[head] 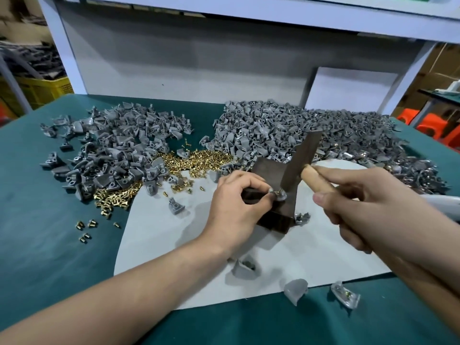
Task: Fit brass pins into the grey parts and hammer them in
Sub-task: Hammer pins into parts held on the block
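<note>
- Loose parts (245,268) lie on the sheet (174,245) by the left wrist; a forearm sweep could scatter them.
- Left hand (236,202) grip is pinched on the part (280,195), which sits on the block (271,170). Fingertips are beside the strike point, so an off-centre blow hits them.
- Right hand (361,202) grip is wrapped round the hammer (302,155), head at the part.
- The pin is barely visible; if tilted, it likely bends or kicks the part off.
- Far: pins (199,158) and grey piles (298,125), well apart from the hands.

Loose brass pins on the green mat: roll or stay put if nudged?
Probably roll: the brass pins look short, round and smooth. Likely scatter easily, since strays lie well apart from the pile. Small, so probably fiddly to pinch.
</note>
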Demonstrator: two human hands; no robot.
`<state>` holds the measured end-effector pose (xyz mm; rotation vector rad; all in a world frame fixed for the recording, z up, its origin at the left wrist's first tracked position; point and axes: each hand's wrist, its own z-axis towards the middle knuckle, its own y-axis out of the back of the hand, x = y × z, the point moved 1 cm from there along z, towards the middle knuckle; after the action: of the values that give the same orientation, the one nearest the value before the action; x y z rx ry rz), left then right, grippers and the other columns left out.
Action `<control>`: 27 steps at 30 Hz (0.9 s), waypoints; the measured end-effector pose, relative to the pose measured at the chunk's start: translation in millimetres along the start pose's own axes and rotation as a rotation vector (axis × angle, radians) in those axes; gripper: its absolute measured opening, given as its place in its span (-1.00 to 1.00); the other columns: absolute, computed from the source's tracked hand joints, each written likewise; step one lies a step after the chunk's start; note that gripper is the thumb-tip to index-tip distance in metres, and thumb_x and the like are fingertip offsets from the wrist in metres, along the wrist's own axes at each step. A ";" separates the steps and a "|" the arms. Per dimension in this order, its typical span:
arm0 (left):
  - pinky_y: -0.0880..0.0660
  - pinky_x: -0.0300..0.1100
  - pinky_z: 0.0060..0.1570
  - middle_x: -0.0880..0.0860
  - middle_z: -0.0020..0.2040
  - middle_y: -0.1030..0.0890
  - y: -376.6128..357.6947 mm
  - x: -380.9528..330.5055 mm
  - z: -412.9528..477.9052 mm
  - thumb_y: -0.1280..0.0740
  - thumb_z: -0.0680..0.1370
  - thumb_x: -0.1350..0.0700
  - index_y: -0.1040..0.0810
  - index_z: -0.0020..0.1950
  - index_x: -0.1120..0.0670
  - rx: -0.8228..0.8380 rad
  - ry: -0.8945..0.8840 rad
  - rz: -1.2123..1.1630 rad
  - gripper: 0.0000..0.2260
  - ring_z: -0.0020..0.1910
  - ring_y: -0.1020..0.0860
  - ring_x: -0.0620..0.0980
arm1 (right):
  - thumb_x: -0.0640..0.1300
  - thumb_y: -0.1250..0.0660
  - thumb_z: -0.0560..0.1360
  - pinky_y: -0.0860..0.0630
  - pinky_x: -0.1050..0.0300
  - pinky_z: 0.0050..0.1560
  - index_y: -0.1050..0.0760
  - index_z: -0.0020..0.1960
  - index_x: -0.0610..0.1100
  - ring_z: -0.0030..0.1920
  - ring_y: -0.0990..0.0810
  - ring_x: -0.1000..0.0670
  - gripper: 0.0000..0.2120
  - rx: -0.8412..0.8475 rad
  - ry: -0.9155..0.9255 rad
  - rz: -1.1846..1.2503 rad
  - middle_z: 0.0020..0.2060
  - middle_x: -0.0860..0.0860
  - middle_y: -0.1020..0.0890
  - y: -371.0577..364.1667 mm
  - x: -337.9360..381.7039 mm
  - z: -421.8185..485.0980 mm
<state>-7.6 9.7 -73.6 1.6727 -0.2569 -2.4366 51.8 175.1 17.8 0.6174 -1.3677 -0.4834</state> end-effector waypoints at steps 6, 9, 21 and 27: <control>-0.40 -0.17 0.17 -0.18 -0.10 -0.56 -0.1 -1.1 -1.5 -0.50 0.41 0.23 -0.62 -0.26 -0.05 -0.018 0.029 -0.047 -0.81 0.09 -0.50 -0.04 | -0.21 -0.27 0.53 -0.29 0.28 -0.60 -0.58 0.00 0.07 -0.62 -0.34 0.01 -0.79 -0.063 0.049 0.131 -0.51 0.04 -0.40 -2.9 0.8 -3.2; -0.40 -0.14 0.19 -0.17 -0.09 -0.56 0.5 -2.6 -1.7 -0.50 0.41 0.24 -0.61 -0.26 -0.04 -0.012 0.028 -0.042 -0.81 0.10 -0.50 -0.05 | -0.16 -0.26 0.51 -0.30 0.26 -0.60 -0.56 0.03 0.06 -0.63 -0.34 0.01 -0.82 -0.056 0.079 0.122 -0.51 0.04 -0.41 -5.2 -0.2 -4.1; -0.44 -0.08 0.18 -0.14 -0.08 -0.54 2.2 -3.7 -2.4 -0.48 0.43 0.27 -0.63 -0.27 0.02 0.000 0.060 -0.094 -0.83 0.08 -0.51 -0.03 | -0.19 -0.27 0.53 -0.28 0.26 -0.63 -0.56 -0.06 -0.04 -0.65 -0.31 0.03 -0.89 -0.003 0.099 0.076 -0.52 -0.01 -0.38 -7.1 2.9 3.4; -0.44 -0.17 0.13 -0.20 -0.13 -0.54 0.7 -2.9 -2.7 -0.48 0.42 0.27 -0.62 -0.31 -0.03 -0.004 0.094 -0.132 -0.79 0.06 -0.52 -0.09 | -0.09 -0.30 0.53 -0.28 0.30 -0.63 -0.48 -0.04 -0.18 -0.68 -0.32 0.03 -0.86 -0.042 0.163 0.014 -0.54 -0.02 -0.38 -1.0 7.5 6.6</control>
<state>-4.1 9.6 -71.8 1.8513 -0.1323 -2.4386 46.4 168.6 23.3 0.5988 -1.2041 -0.4401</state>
